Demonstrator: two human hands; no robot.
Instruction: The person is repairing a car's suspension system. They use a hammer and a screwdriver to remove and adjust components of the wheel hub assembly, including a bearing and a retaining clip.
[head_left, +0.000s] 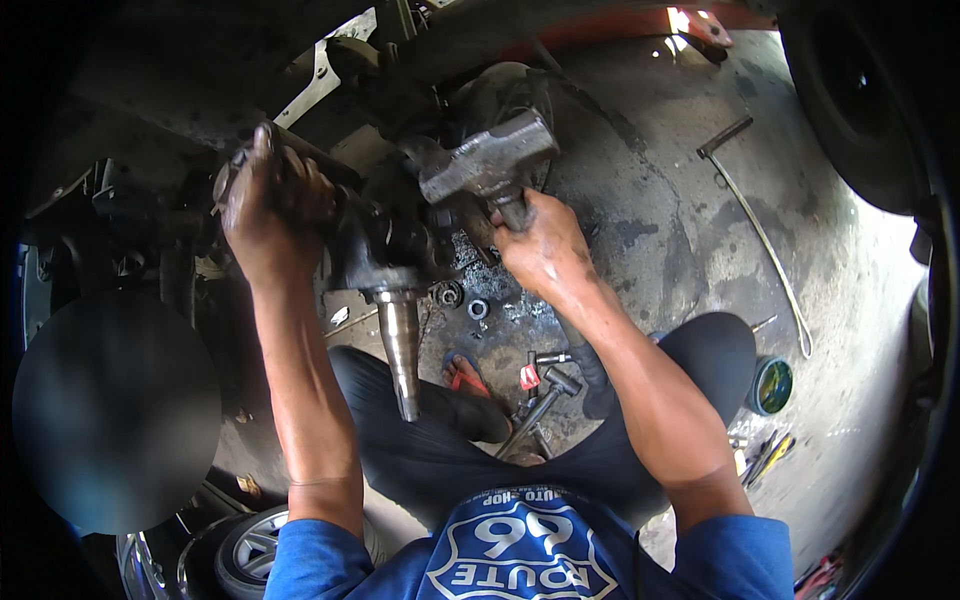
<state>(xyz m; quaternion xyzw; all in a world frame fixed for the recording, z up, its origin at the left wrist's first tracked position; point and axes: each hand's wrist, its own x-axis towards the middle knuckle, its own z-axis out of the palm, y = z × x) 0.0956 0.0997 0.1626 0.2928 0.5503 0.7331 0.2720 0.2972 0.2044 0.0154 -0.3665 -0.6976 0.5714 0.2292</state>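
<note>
Your right hand (545,245) is wrapped high on the handle of a heavy steel hammer (490,160), its head poised just above the steering knuckle (385,245), which hangs under the vehicle with its spindle (402,350) pointing down. Your left hand (265,205) is clenched around a dark part beside the knuckle, arm outstretched. Strike squarely with short blows, keeping left fingers away from the hammer's path.

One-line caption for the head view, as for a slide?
Right hand grips a heavy grey steel hammer against a greasy black steering knuckle; left hand steadies it.
</note>
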